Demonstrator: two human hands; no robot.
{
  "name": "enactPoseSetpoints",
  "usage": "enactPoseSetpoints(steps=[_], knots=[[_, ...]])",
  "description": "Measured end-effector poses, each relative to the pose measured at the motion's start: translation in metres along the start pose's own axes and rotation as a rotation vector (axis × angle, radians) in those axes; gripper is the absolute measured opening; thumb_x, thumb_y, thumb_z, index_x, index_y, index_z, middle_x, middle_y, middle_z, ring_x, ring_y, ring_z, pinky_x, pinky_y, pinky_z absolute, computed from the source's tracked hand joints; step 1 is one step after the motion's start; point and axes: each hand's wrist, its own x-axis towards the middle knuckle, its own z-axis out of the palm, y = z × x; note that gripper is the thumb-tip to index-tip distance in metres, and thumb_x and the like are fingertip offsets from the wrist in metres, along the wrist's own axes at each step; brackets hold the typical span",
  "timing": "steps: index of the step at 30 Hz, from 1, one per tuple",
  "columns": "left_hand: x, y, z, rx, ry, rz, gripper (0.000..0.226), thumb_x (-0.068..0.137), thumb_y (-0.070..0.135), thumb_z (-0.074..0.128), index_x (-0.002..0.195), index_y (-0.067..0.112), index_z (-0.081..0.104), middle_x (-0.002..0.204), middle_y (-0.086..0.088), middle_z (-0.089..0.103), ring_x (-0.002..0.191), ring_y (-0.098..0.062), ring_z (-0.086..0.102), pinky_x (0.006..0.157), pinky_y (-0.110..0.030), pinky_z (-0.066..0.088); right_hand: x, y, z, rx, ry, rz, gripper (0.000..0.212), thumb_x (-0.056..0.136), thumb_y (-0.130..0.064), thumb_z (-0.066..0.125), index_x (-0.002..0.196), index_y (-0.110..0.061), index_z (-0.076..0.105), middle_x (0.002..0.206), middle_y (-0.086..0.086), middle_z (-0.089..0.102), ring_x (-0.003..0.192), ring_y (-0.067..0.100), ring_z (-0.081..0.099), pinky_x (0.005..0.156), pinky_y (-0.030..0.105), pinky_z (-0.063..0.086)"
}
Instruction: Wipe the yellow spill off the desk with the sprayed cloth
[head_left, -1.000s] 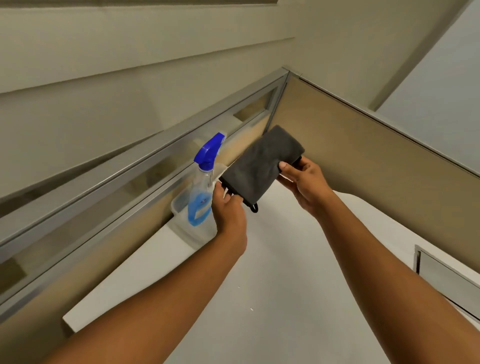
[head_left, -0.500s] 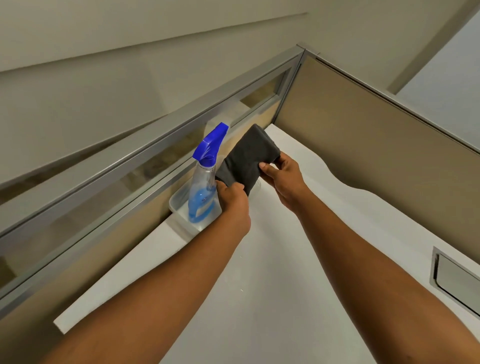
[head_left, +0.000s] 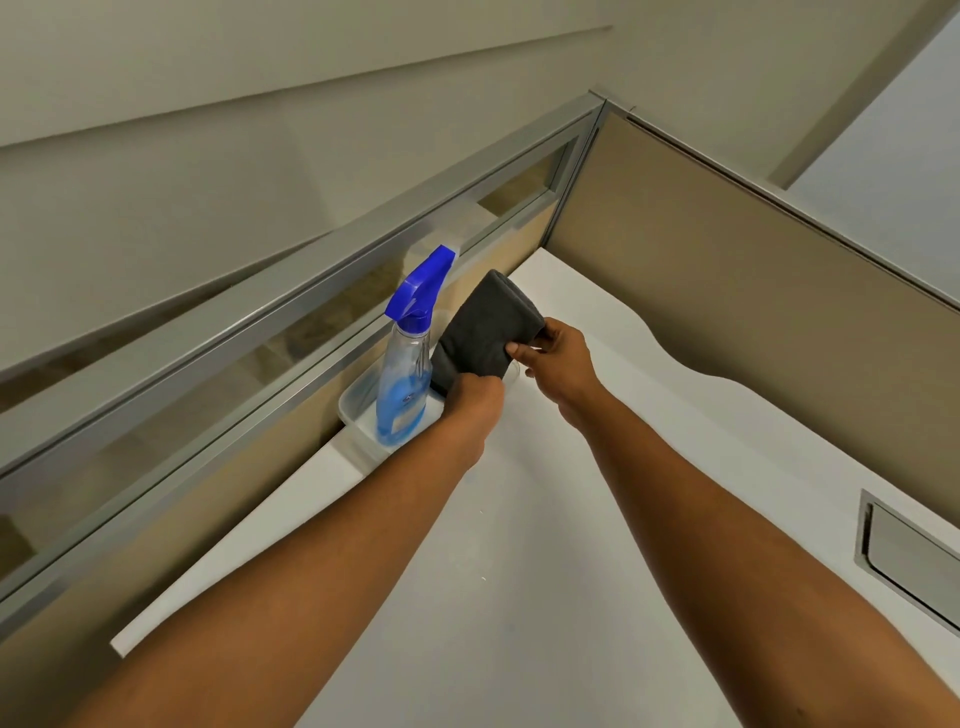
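A folded dark grey cloth (head_left: 483, 332) is held up above the white desk (head_left: 545, 545), near its far left side. My left hand (head_left: 475, 402) grips the cloth's lower end. My right hand (head_left: 558, 358) pinches its right edge between thumb and fingers. A clear spray bottle (head_left: 408, 374) with blue liquid and a blue trigger head stands just left of the cloth in a clear plastic tray (head_left: 363, 421). No yellow spill shows on the part of the desk I can see.
Beige partition panels with a metal frame (head_left: 291, 312) close the desk on the left and at the back right. A metal-rimmed cable hatch (head_left: 909, 556) is set into the desk at the right edge.
The cloth was spread flatter a second ago; now it is folded over and held lower, closer to the bottle. The view has tilted down, showing more desk.
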Motion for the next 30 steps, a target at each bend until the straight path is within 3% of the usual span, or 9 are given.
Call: enactPoseSetpoints(steps=[1, 2, 4, 5, 9, 13, 20, 24, 30], knots=[[0.007, -0.006, 0.001, -0.063, -0.042, 0.032, 0.044, 0.111, 0.046, 0.037, 0.150, 0.029, 0.048, 0.153, -0.011, 0.058, 0.106, -0.010, 0.067, 0.055, -0.007, 0.049, -0.002, -0.001, -0.001, 0.007, -0.002, 0.017, 0.039, 0.092, -0.013, 0.078, 0.128, -0.012, 0.065, 0.120, 0.005, 0.071, 0.108, 0.026, 0.069, 0.088, 0.039, 0.061], [0.013, -0.009, 0.001, -0.310, -0.064, -0.119, 0.044, 0.110, 0.028, 0.048, 0.153, 0.018, 0.047, 0.155, -0.013, 0.054, 0.110, -0.011, 0.064, 0.072, -0.009, 0.055, -0.004, -0.002, -0.003, 0.003, -0.003, 0.030, 0.043, 0.091, -0.014, 0.079, 0.132, -0.011, 0.063, 0.122, 0.005, 0.071, 0.108, 0.026, 0.069, 0.086, 0.037, 0.061], [0.001, -0.013, -0.001, 0.060, -0.104, -0.052, 0.056, 0.107, 0.026, 0.057, 0.157, 0.008, 0.039, 0.159, -0.014, 0.047, 0.140, -0.022, 0.053, 0.113, -0.028, 0.048, -0.010, -0.003, -0.010, -0.026, 0.010, 0.053, 0.051, 0.089, -0.016, 0.081, 0.136, -0.014, 0.060, 0.126, 0.005, 0.069, 0.108, 0.024, 0.068, 0.085, 0.036, 0.061], [-0.006, -0.012, -0.001, 0.220, -0.053, 0.074, 0.058, 0.106, 0.028, 0.059, 0.157, 0.008, 0.039, 0.160, -0.014, 0.045, 0.147, -0.027, 0.048, 0.120, -0.036, 0.042, -0.015, -0.003, -0.014, -0.046, 0.027, 0.066, 0.053, 0.089, -0.019, 0.082, 0.137, -0.017, 0.059, 0.128, 0.004, 0.068, 0.108, 0.023, 0.068, 0.087, 0.038, 0.062], [-0.043, 0.001, -0.005, -0.346, 0.068, -0.105, 0.057, 0.109, 0.028, 0.050, 0.160, 0.011, 0.032, 0.167, -0.014, 0.039, 0.153, -0.035, 0.042, 0.125, -0.046, 0.041, -0.044, -0.003, -0.034, -0.118, 0.143, 0.060, 0.055, 0.091, -0.026, 0.080, 0.139, -0.022, 0.055, 0.131, 0.002, 0.065, 0.108, 0.021, 0.067, 0.096, 0.044, 0.060], [-0.082, 0.023, -0.003, -0.103, 0.159, 0.223, 0.073, 0.110, 0.026, 0.050, 0.170, 0.020, 0.010, 0.179, -0.003, 0.012, 0.162, -0.032, 0.027, 0.123, -0.047, 0.041, -0.085, -0.014, -0.065, -0.208, 0.225, -0.088, 0.047, 0.097, -0.026, 0.072, 0.140, -0.021, 0.055, 0.127, -0.002, 0.065, 0.088, 0.006, 0.065, 0.087, 0.035, 0.059], [-0.141, 0.076, 0.011, 0.313, 0.414, 0.953, 0.082, 0.107, 0.058, 0.029, 0.170, 0.018, -0.005, 0.180, -0.001, -0.010, 0.166, -0.018, -0.012, 0.135, -0.038, -0.002, -0.166, -0.038, -0.162, -0.672, 0.565, -0.457, 0.047, 0.098, -0.016, 0.064, 0.143, -0.011, 0.053, 0.140, 0.009, 0.060, 0.124, 0.029, 0.059, 0.101, 0.041, 0.050], [-0.169, 0.130, 0.013, 0.479, 0.543, 1.211, 0.088, 0.105, 0.059, 0.035, 0.170, 0.014, -0.002, 0.180, -0.004, -0.008, 0.166, -0.020, -0.013, 0.136, -0.046, -0.002, -0.217, -0.053, -0.236, -0.867, 0.771, -0.508, 0.048, 0.095, -0.015, 0.065, 0.141, -0.006, 0.054, 0.139, 0.016, 0.060, 0.121, 0.036, 0.058, 0.103, 0.048, 0.049], [-0.237, 0.219, 0.017, 0.575, 0.791, 1.379, 0.093, 0.102, 0.060, 0.040, 0.169, 0.006, 0.006, 0.179, -0.013, 0.000, 0.167, -0.031, -0.002, 0.134, -0.058, 0.011, -0.301, -0.077, -0.335, -1.065, 0.934, -0.545, 0.056, 0.097, -0.023, 0.060, 0.149, -0.010, 0.044, 0.154, 0.013, 0.045, 0.142, 0.035, 0.041, 0.122, 0.056, 0.028]])
